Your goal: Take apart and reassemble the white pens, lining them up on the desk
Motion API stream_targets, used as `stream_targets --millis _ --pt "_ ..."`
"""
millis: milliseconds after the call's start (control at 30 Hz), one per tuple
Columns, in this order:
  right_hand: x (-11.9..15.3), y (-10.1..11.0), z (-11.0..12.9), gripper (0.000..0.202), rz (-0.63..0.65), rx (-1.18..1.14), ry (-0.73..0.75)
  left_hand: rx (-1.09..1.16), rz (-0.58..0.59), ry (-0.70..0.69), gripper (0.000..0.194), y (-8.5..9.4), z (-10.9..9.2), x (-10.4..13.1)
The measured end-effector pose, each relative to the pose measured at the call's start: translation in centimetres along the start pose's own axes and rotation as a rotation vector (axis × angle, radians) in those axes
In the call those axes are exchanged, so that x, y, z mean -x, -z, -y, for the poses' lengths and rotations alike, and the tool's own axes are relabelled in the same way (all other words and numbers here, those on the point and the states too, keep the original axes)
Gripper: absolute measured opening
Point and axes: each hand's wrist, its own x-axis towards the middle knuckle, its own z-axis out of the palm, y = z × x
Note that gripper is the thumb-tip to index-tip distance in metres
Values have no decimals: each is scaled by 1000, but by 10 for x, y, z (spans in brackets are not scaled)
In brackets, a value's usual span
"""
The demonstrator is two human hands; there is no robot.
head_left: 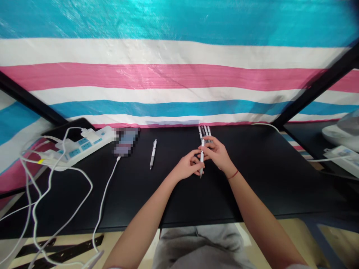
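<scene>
A white pen (202, 157) is held upright in the picture between both hands, its tip toward the table's front edge. My left hand (190, 165) grips its lower part from the left. My right hand (214, 151), with a red string at the wrist, has its fingers on the upper part. Just beyond my right hand several similar pens (206, 131) lie side by side on the black table (174, 198), their near ends hidden by the hand. Another white pen with a grey grip (153, 154) lies alone to the left of my hands.
A white power strip (84, 146) with plugs and looping white cables stands at the left. Beside it lies a blurred phone (126, 142) with a cable. A striped sheet (179, 76) hangs behind. White devices (343, 157) sit at far right.
</scene>
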Motion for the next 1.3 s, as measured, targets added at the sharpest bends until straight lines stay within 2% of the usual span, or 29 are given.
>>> stream_targets --millis 1300 --pt "-2 1 -5 54 -30 15 9 7 1 -7 54 0 0 0"
